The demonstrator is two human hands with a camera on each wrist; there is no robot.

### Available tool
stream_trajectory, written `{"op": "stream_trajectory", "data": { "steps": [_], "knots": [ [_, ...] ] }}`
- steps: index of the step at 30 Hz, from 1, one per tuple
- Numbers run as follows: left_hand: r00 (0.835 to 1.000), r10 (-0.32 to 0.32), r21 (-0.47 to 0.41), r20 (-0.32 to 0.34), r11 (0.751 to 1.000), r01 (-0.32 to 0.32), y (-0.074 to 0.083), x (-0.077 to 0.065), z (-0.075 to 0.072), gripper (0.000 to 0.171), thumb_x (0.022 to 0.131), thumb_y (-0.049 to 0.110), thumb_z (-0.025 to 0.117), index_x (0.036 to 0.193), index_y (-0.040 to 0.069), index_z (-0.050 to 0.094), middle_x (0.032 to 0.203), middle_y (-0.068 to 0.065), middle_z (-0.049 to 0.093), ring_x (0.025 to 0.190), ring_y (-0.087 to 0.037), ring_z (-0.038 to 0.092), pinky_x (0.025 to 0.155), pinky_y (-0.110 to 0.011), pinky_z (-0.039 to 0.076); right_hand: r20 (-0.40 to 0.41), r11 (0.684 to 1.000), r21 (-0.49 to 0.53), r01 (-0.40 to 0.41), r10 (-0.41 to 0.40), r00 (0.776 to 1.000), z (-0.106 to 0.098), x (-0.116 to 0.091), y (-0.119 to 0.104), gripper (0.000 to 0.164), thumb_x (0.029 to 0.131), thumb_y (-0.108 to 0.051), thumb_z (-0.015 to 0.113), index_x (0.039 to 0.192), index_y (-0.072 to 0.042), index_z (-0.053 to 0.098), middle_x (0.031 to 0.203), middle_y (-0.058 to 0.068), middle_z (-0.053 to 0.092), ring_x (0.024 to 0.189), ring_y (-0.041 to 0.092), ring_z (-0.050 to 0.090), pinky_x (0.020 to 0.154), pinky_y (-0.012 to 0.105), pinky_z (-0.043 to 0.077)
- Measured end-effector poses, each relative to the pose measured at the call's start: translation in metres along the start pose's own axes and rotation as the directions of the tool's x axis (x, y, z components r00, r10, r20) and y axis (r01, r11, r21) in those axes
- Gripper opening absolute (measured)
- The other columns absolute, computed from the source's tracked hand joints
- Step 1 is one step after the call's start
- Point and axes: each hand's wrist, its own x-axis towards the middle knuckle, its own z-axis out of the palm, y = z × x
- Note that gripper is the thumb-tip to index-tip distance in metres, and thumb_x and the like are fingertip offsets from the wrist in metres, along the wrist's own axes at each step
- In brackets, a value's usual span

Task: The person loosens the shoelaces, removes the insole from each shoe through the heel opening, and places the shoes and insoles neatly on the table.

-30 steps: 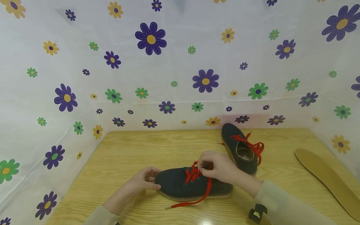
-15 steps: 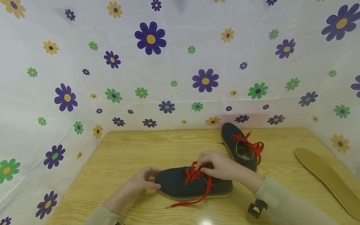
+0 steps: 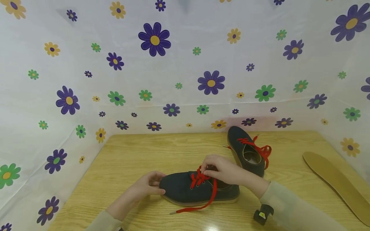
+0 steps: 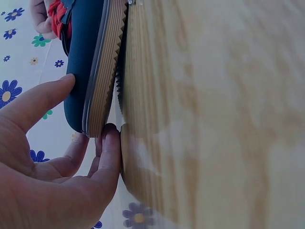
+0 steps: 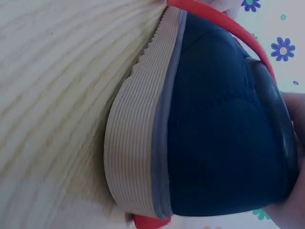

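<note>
A dark blue lace-up shoe [image 3: 182, 187] lies sole-down, its toe pointing left. My left hand [image 3: 144, 186] holds the toe, thumb on the near side and fingers around the front; the left wrist view shows fingertips low by the sole [image 4: 102, 71]. Over the shoe's opening, my right hand [image 3: 221, 170] pinches the red shoelace [image 3: 199, 178] at the top of the lacing; the pinched bit is hidden by the fingers. One loose lace end [image 3: 188, 210] trails down the near side onto the table. In the right wrist view the heel [image 5: 224, 138] fills the middle.
Behind my right hand stands a second dark blue shoe [image 3: 237, 138] with loose red laces [image 3: 263, 150]. A tan insole [image 3: 332, 179] lies at the right of the wooden table [image 3: 138, 150]. A flower-printed white sheet [image 3: 179, 67] encloses the back and sides.
My right hand has shifted slightly left at the top of the lacing, its fingers still pinching the lace. The left hand and the shoe have stayed in place.
</note>
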Motion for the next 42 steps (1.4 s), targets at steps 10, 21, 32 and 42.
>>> {"op": "stream_trajectory", "data": {
  "steps": [10, 21, 32, 42],
  "knots": [
    [1.0, 0.026, -0.011, 0.013, 1.0, -0.026, 0.0005, -0.0016, 0.0006, 0.063, 0.093, 0.008, 0.078, 0.146, -0.009, 0.048, 0.134, -0.018, 0.062, 0.109, -0.02, 0.065, 0.099, -0.037, 0.051, 0.001, 0.995, 0.1, -0.001, 0.001, 1.0, 0.0028, -0.0004, 0.0019, 0.007, 0.103, -0.005, 0.068, 0.104, -0.011, 0.072, 0.106, 0.005, 0.072, 0.089, 0.008, 0.058, 0.081, 0.025, 0.053],
    [1.0, 0.019, 0.004, -0.009, 1.0, -0.019, 0.0037, -0.0035, 0.0019, 0.062, 0.092, 0.007, 0.079, 0.145, -0.008, 0.05, 0.134, -0.019, 0.062, 0.109, -0.021, 0.065, 0.101, -0.04, 0.052, -0.061, 0.996, 0.041, 0.078, -0.076, 0.995, -0.0009, -0.004, 0.0063, 0.012, 0.093, -0.004, 0.08, 0.097, -0.014, 0.083, 0.101, 0.001, 0.077, 0.094, 0.012, 0.069, 0.082, 0.027, 0.056],
    [1.0, 0.019, -0.003, 0.002, 1.0, -0.019, 0.0026, -0.002, 0.0011, 0.064, 0.093, 0.008, 0.078, 0.147, -0.008, 0.048, 0.135, -0.017, 0.062, 0.111, -0.021, 0.064, 0.101, -0.039, 0.05, -0.076, 0.994, -0.108, 0.02, -0.028, 0.997, 0.0017, -0.0046, -0.002, 0.01, 0.099, -0.006, 0.074, 0.096, -0.016, 0.073, 0.095, -0.003, 0.073, 0.085, 0.005, 0.061, 0.079, 0.025, 0.054],
    [1.0, 0.016, -0.002, 0.005, 1.0, -0.016, 0.002, -0.0018, 0.0013, 0.063, 0.093, 0.009, 0.079, 0.147, -0.007, 0.049, 0.134, -0.016, 0.062, 0.11, -0.019, 0.065, 0.101, -0.04, 0.05, -0.082, 0.994, -0.066, 0.082, -0.088, 0.993, 0.0019, -0.0071, 0.0024, 0.014, 0.09, -0.014, 0.086, 0.093, -0.019, 0.073, 0.096, -0.006, 0.07, 0.087, 0.008, 0.061, 0.081, 0.026, 0.054]
  ]
}}
